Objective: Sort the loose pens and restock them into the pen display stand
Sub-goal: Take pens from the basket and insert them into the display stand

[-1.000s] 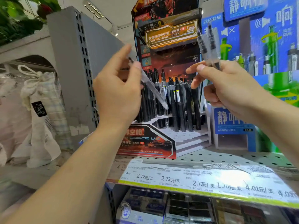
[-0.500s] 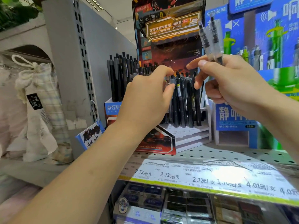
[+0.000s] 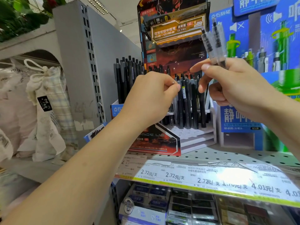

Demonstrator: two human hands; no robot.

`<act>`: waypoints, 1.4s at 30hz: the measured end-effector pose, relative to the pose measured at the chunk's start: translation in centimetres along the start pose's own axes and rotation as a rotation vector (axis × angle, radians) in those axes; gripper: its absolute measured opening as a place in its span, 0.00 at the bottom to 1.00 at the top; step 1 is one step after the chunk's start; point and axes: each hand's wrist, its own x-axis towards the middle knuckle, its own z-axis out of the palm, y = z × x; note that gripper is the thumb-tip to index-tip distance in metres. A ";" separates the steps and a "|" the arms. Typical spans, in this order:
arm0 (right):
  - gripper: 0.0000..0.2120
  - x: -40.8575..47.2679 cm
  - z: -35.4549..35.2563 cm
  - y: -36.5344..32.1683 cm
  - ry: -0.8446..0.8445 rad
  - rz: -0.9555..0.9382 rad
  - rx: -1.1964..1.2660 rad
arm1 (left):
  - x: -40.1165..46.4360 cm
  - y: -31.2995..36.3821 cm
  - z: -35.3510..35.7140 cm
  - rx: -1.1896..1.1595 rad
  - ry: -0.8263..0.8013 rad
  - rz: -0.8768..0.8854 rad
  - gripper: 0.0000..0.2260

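Note:
A red-and-black stepped pen display stand [image 3: 164,143] stands on the shelf, its back rows filled with upright black pens [image 3: 190,101]. My left hand [image 3: 151,96] is in front of those rows and pinches the top of a clear pen [image 3: 174,98] that stands upright among them. My right hand [image 3: 240,88] is held up to the right of the stand and grips two clear pens [image 3: 214,41] that point upward. The white front steps [image 3: 194,135] of the stand hold no pens.
A blue box of dark pens [image 3: 128,75] stands left of the stand. A blue-and-green display [image 3: 266,78] is on the right. A grey perforated upright [image 3: 92,65] and cloth bags [image 3: 45,101] are at the left. Price labels [image 3: 194,177] line the shelf edge.
My left hand brought a clear pen down from a slanted hold in the air into the stand's rows, where it now stands upright. My right hand stayed raised with its two pens.

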 end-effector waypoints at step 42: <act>0.11 -0.1 -0.3 -0.3 -0.016 0.039 0.049 | 0.0 0.5 0.6 0.123 0.120 0.036 0.11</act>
